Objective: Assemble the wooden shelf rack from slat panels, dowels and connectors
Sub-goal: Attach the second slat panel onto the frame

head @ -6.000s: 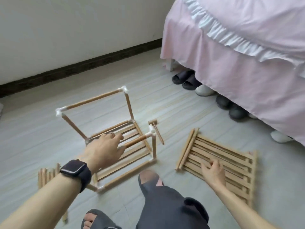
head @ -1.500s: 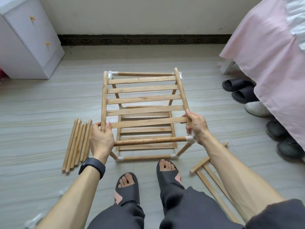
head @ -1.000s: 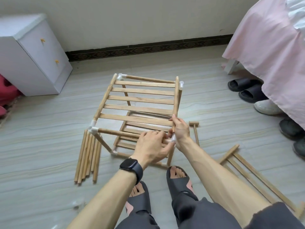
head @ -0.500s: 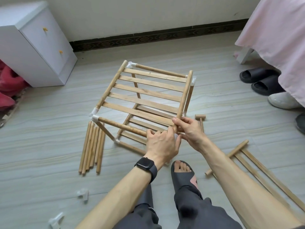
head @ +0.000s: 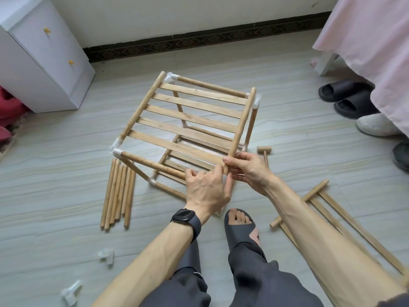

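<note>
Head view: left hand [head: 207, 191] grips the front dowel [head: 152, 163]; right hand [head: 247, 171] pinches the slat panel [head: 192, 117] by its rail.

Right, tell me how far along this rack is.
Done: the frame stands with a bottom panel inside. In hand: the left hand grips the front dowel while the right hand pinches the rail of the top panel at the near right corner. Left: loose dowels, a spare panel and two spare connectors on the floor.

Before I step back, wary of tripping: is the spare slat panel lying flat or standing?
Lying flat: the spare slat panel rests along the floor.
</note>
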